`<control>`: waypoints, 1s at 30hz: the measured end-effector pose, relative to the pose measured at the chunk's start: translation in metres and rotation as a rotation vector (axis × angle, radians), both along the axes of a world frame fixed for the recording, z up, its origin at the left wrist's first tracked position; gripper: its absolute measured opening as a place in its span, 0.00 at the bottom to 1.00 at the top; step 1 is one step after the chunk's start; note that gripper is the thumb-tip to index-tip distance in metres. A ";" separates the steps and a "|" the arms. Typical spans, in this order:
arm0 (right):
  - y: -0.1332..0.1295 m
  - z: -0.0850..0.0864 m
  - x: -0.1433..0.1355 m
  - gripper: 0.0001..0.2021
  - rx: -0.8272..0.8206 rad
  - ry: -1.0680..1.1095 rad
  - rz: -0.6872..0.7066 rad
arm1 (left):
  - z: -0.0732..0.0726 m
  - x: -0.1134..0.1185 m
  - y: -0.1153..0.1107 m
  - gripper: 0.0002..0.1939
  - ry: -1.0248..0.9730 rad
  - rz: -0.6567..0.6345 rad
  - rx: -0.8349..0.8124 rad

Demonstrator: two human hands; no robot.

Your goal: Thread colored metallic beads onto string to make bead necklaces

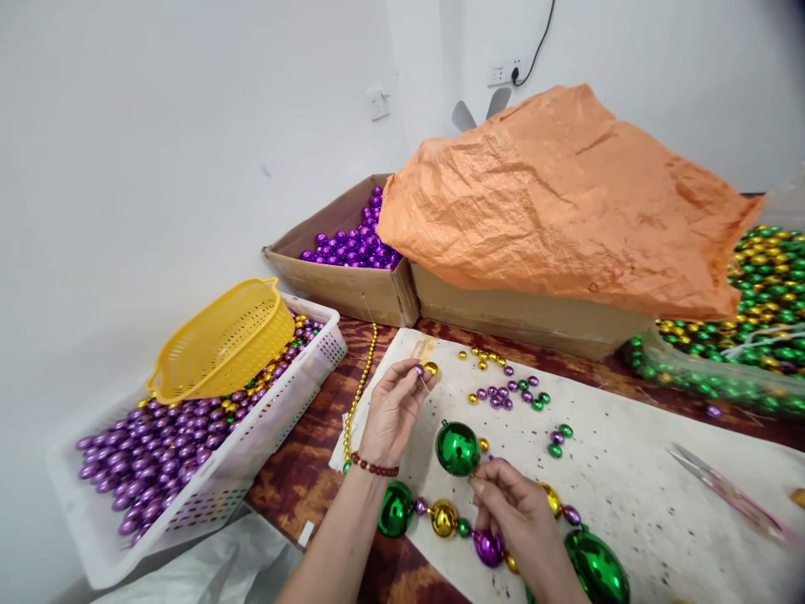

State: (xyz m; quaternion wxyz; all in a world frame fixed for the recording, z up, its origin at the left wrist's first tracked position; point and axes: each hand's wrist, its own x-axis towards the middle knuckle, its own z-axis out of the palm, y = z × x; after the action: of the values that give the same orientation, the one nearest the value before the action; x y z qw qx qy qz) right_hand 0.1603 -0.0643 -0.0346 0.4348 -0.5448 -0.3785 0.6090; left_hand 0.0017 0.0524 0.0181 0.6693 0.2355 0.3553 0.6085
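Note:
My left hand point(396, 407), with a dark red bead bracelet at its wrist, pinches a small purple bead point(419, 370) between thumb and fingertips. A shiny gold bead point(431, 368) is right beside it, and a thin strand hangs below the fingers. My right hand point(516, 512) is closed at the lower right edge of a large green ball point(457, 449); whether it grips the ball itself or a string there is hard to see. Below runs a bead strand with a green ball point(397, 508), a gold ball point(444, 518) and a purple ball point(489, 547), partly hidden by my right hand.
Loose small beads point(501, 394) and scissors point(729, 495) lie on a pale sheet point(629, 470). Leftward stands a white basket point(207, 495) of beads with a yellow basket point(220, 344) on top. Behind are a cardboard box point(340, 294) and orange sacking point(553, 210).

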 end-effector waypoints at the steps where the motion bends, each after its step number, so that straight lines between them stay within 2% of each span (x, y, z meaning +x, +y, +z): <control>1: 0.000 0.000 0.000 0.16 -0.003 0.005 0.003 | 0.001 0.001 0.000 0.10 -0.005 0.001 0.002; 4: 0.002 0.000 0.001 0.15 -0.011 0.037 0.013 | 0.002 0.003 -0.003 0.09 0.000 0.002 0.015; 7: 0.007 0.001 -0.001 0.15 -0.008 0.074 -0.007 | 0.001 0.008 -0.009 0.12 0.016 -0.014 0.004; 12: 0.019 -0.004 -0.005 0.15 0.006 0.063 -0.023 | -0.012 0.021 -0.029 0.14 0.078 -0.086 -0.115; 15: 0.021 -0.007 -0.007 0.14 -0.010 0.023 0.006 | -0.021 0.033 -0.038 0.13 0.097 -0.052 -0.169; 18: 0.024 -0.007 -0.004 0.13 0.006 -0.018 0.044 | -0.026 0.044 -0.037 0.14 0.128 -0.003 -0.133; 22: 0.042 0.007 0.018 0.12 0.051 -0.066 0.198 | -0.025 0.051 -0.025 0.14 0.241 0.055 -0.035; 27: 0.088 0.034 0.042 0.15 0.267 -0.174 0.026 | -0.020 0.052 -0.018 0.13 0.413 -0.094 0.079; 30: 0.110 0.046 0.037 0.12 0.329 -0.071 0.077 | -0.017 0.053 -0.020 0.09 0.497 -0.158 0.161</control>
State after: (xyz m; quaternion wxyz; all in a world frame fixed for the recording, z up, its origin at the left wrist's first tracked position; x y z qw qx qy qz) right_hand 0.1978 0.0458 0.0110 0.4808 -0.4726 -0.5089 0.5353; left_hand 0.0550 0.0325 0.0009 0.5862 0.4571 0.4399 0.5040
